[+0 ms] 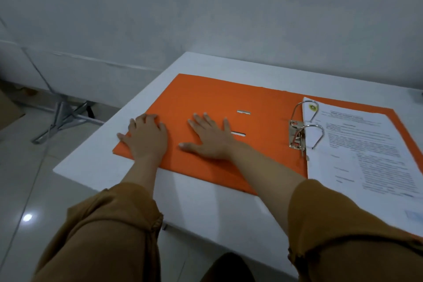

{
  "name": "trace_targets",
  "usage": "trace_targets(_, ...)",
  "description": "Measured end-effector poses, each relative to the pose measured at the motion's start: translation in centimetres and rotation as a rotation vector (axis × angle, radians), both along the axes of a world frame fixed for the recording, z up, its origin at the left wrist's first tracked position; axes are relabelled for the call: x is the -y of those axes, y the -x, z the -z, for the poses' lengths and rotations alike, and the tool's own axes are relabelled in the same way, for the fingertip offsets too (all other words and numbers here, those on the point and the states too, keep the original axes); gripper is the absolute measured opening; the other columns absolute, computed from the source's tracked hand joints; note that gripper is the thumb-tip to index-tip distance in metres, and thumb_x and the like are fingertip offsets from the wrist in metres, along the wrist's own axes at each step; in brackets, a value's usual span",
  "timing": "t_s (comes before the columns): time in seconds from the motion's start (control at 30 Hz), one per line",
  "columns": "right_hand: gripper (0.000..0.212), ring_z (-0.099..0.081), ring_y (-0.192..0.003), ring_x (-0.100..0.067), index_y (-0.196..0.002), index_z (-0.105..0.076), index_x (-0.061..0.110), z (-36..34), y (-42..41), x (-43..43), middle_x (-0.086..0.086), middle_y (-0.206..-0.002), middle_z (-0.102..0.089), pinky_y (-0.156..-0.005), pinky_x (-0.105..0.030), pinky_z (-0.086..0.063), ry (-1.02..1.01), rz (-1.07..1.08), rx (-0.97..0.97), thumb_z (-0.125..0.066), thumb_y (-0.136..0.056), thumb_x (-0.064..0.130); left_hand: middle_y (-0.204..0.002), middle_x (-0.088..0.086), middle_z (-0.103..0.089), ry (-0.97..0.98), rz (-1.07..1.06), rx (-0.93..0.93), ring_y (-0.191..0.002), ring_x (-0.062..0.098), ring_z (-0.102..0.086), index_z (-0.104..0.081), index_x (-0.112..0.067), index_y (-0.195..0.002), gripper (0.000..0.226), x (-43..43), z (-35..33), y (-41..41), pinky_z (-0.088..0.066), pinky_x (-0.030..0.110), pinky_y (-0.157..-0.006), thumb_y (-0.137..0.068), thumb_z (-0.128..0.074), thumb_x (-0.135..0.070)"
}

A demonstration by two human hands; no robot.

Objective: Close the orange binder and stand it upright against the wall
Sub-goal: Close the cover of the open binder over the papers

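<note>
At the near edge of a white table (206, 208), two brown sleeves (109, 231) reach forward. One orange binder (206, 96) lies open and flat, its two metal rings (309, 130) arched beside one stack of printed pages (366, 149). The left hand (146, 137) and right hand (210, 139) rest palm-down on the cover, fingers spread, gripping nothing. One grey wall (229, 7) stands behind.

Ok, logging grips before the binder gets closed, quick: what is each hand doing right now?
Left hand: open, fingers curled at the orange binder cover edge, holding nothing.
Right hand: open, flat on the cover.
</note>
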State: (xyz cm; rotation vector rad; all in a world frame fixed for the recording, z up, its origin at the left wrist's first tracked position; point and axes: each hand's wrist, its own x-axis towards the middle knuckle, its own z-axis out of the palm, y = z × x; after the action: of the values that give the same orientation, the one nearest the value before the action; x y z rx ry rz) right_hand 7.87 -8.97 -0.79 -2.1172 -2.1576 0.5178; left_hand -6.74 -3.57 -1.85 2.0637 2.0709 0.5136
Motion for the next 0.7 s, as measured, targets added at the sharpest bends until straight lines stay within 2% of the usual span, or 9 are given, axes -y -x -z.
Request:
trace_targets(0.1,0.086,0.009,-0.148,-0.012,-0.152,-0.004,0.026,0.5,1.2,1.5,0.008,-0.161,0.006,-0.112,-0.063,0.011,-0.022,0.009,0.029,-0.033,-0.084,0.071,-0.138,0.016,-0.048,-0.059,0.014,0.018,-0.130,0.037,-0.039,-0.055,-0.017,-0.124,0.038,0.0,0.1,0.5,-0.020,0.057,-0.110,-0.092,-0.038,-0.027)
trace_targets(0.17,0.089,0.008,-0.148,-0.012,-0.152,-0.005,0.025,0.6,1.9,2.4,0.008,-0.161,0.005,-0.112,-0.064,0.010,-0.033,0.025,0.032,-0.035,-0.083,0.072,-0.137,0.017,-0.049,-0.069,0.035,0.037,-0.128,0.038,-0.039,-0.056,-0.018,-0.123,0.038,0.2,0.1,0.9,-0.021,0.054,-0.109,-0.092,-0.037,-0.026)
trace_targets(0.47,0.104,0.012,-0.148,-0.019,-0.152,0.001,0.022,-0.4,5.8,5.8,0.004,-0.161,0.011,-0.107,-0.071,0.007,0.051,0.070,0.084,-0.043,-0.075,0.077,-0.143,0.017,-0.043,-0.076,0.186,-0.091,-0.130,0.038,-0.037,-0.044,-0.016,-0.134,0.044,3.5,0.5,4.6,-0.023,0.053,-0.110,-0.095,-0.031,-0.034)
trace_targets(0.6,0.095,0.006,-0.149,-0.023,-0.152,-0.002,0.021,-0.2,7.4,6.8,-0.001,-0.162,0.007,-0.109,-0.070,0.001,-0.003,0.092,0.165,-0.036,-0.081,0.074,-0.139,0.015,-0.047,-0.106,0.210,-0.043,-0.130,0.035,-0.039,-0.048,-0.017,-0.129,0.040,4.3,0.6,5.5,-0.025,0.052,-0.110,-0.096,-0.031,-0.030)
trace_targets(0.7,0.082,-0.004,-0.148,-0.030,-0.151,-0.009,0.020,0.3,8.1,7.2,-0.006,-0.162,-0.003,-0.111,-0.067,-0.010,-0.090,0.059,0.261,-0.030,-0.088,0.067,-0.140,0.016,-0.046,-0.099,0.091,0.017,-0.132,0.035,-0.036,-0.051,-0.016,-0.127,0.040,4.4,0.7,5.7,-0.024,0.051,-0.110,-0.095,-0.033,-0.030)
